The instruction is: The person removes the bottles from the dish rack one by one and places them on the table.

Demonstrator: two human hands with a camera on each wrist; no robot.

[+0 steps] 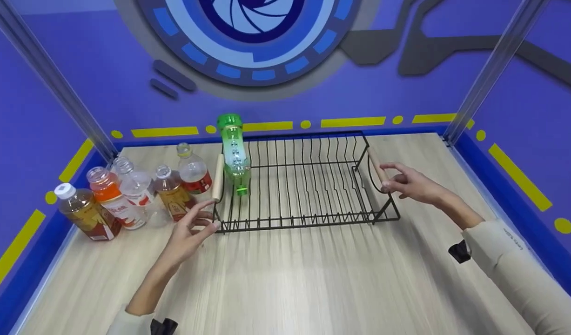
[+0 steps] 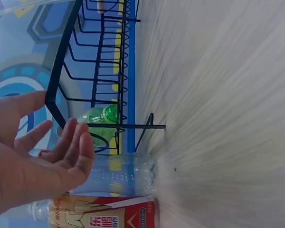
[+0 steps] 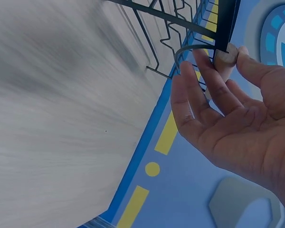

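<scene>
A black wire dish rack (image 1: 308, 218) with wooden handles stands on the table. A green plastic bottle (image 1: 234, 153) is upside down at its left end, green cap low. My left hand (image 1: 187, 232) is at the rack's front left corner. Its thumb touches the frame and its loosely bent fingers (image 2: 85, 147) lie beside the left handle (image 1: 218, 179), apart from the thumb. With thumb and fingers my right hand (image 1: 413, 186) pinches the right wooden handle (image 1: 377, 165) near its front end. In the right wrist view, the handle's end (image 3: 225, 57) shows between thumb and fingers.
Left of the rack several bottles stand close together: one with a white cap (image 1: 90, 214), one orange-topped (image 1: 115, 197), a clear one (image 1: 134, 186), a yellow-labelled one (image 1: 173, 193) and a red-labelled one (image 1: 194, 172). Purple panels (image 1: 99, 93) enclose the wooden table (image 1: 304, 274).
</scene>
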